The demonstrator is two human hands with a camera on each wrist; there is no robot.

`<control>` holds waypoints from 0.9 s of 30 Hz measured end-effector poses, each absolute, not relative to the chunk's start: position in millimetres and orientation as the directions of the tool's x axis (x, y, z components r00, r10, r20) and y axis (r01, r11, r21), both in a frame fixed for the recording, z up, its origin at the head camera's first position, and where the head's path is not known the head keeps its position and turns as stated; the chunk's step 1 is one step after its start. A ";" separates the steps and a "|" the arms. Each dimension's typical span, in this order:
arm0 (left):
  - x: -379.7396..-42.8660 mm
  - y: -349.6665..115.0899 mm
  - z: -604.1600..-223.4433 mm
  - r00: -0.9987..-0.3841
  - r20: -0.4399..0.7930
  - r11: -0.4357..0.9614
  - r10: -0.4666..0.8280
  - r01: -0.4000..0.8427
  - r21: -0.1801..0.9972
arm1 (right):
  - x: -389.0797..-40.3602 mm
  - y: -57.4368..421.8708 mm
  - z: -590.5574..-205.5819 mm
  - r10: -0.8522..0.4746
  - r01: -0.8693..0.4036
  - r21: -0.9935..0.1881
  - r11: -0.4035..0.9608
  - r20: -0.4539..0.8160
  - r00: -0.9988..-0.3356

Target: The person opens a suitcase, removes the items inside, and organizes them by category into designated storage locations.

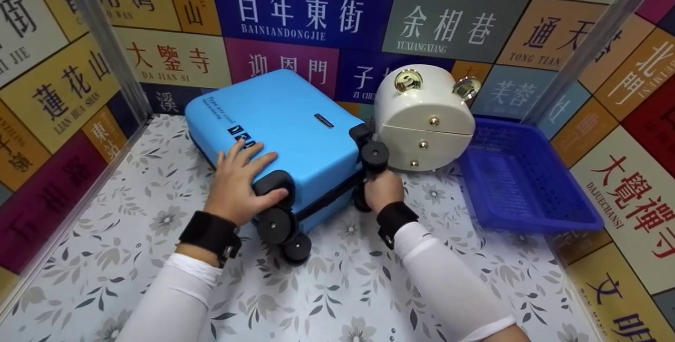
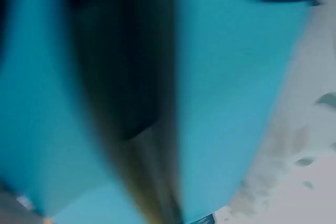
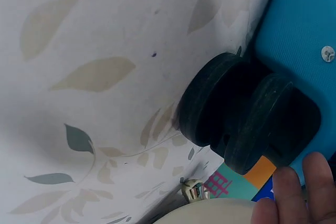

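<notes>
A light blue suitcase (image 1: 295, 120) lies on its side on the floral-patterned surface, its black wheels facing the person. My left hand (image 1: 237, 184) rests on its upper face with the fingers spread, and the thumb lies over the black corner mount of the near left wheel (image 1: 275, 225). My right hand (image 1: 385, 190) is at the right end, just below the upper right wheel (image 1: 375, 153); most of its fingers are hidden there. In the right wrist view, several fingertips (image 3: 287, 182) show close to the suitcase wall and a double wheel (image 3: 236, 108). The left wrist view is blurred.
A cream drawer box (image 1: 424, 115) with gold ears and knobs stands right behind the suitcase, close to it. To its right sits a blue plastic basket (image 1: 538, 221). Walls printed with place names (image 1: 300, 10) enclose the back and sides.
</notes>
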State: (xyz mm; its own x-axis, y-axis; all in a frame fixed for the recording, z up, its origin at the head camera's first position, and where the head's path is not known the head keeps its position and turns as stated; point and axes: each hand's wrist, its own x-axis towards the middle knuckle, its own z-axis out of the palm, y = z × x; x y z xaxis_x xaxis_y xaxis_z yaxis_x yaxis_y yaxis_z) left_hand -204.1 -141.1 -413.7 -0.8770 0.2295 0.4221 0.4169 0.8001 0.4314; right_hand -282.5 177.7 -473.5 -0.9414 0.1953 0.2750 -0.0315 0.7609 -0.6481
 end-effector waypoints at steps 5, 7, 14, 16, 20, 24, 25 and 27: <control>-201.0 -130.8 -423.1 -0.840 0.522 0.807 0.148 0.408 0.427 | -284.5 177.0 -473.0 0.177 -0.045 -0.638 0.769 0.279 -0.944; -200.2 -127.5 -423.6 -0.838 0.531 0.817 0.127 0.392 0.423 | -285.3 177.0 -473.0 0.164 -0.054 -0.626 0.778 0.286 -0.944; -199.9 -122.7 -424.0 -0.837 0.540 0.845 0.087 0.349 0.405 | -284.4 176.3 -475.0 0.109 -0.116 -0.579 0.807 0.339 -0.935; -199.7 -121.8 -424.0 -0.839 0.539 0.850 0.082 0.342 0.402 | -283.1 175.8 -475.0 0.092 -0.126 -0.560 0.819 0.345 -0.934; -199.8 -120.4 -424.1 -0.838 0.540 0.858 0.076 0.331 0.392 | -279.0 173.3 -473.4 0.068 -0.140 -0.549 0.824 0.341 -0.938; -199.7 -119.5 -424.2 -0.839 0.540 0.862 0.066 0.321 0.393 | -274.1 169.5 -472.4 0.041 -0.166 -0.558 0.813 0.339 -0.940; -199.6 -119.1 -424.3 -0.840 0.539 0.861 0.064 0.320 0.396 | -272.9 168.5 -472.2 0.036 -0.165 -0.565 0.808 0.327 -0.944; -198.9 -117.9 -424.7 -0.839 0.541 0.858 0.057 0.318 0.403 | -271.6 166.9 -471.5 0.029 -0.159 -0.574 0.803 0.304 -0.952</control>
